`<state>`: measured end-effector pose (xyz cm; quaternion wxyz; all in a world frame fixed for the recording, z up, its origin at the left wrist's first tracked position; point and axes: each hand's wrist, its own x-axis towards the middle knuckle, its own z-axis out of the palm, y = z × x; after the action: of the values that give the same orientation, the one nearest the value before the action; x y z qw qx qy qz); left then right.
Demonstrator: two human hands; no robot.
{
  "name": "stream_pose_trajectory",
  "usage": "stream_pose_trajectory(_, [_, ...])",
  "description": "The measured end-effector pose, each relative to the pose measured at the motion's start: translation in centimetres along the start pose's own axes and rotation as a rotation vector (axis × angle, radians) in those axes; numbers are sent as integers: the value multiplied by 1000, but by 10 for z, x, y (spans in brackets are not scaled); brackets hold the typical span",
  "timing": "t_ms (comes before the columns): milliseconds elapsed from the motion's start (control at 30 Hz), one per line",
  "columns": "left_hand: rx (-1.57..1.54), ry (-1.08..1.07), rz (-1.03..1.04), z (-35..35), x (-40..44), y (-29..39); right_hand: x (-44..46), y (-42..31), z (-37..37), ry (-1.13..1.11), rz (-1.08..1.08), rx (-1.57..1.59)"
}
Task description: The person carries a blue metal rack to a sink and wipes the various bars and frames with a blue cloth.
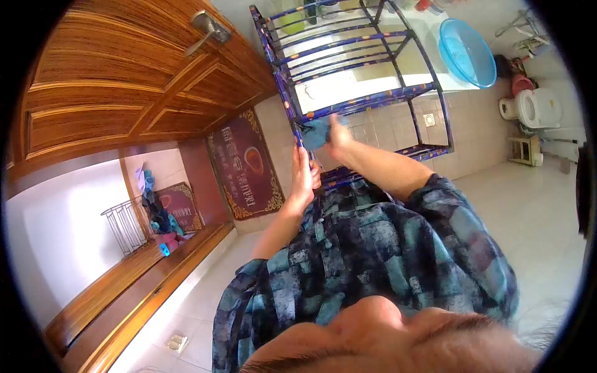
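A dark blue patterned metal rack with several rails stands in front of me. My left hand is wrapped round one of its corner posts on the left side. A blue cloth lies against the rack's rail, and my right hand is closed on it, close above and to the right of my left hand. Part of the cloth is hidden by my right fingers.
A wooden door with a metal handle is at the upper left. A dark red mat lies left of the rack. A light blue basin sits at the upper right, with a white toilet beyond it.
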<state>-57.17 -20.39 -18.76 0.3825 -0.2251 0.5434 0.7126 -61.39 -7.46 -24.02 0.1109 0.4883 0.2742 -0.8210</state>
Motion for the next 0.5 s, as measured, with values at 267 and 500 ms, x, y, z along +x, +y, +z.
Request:
stream_pose_trajectory(267, [44,-18,15,0,1,1,110,-145,-158,571,-441,381])
stream_pose_trajectory(500, [53,-51,-16,2,0,-3,105,16,-33,-103,248,291])
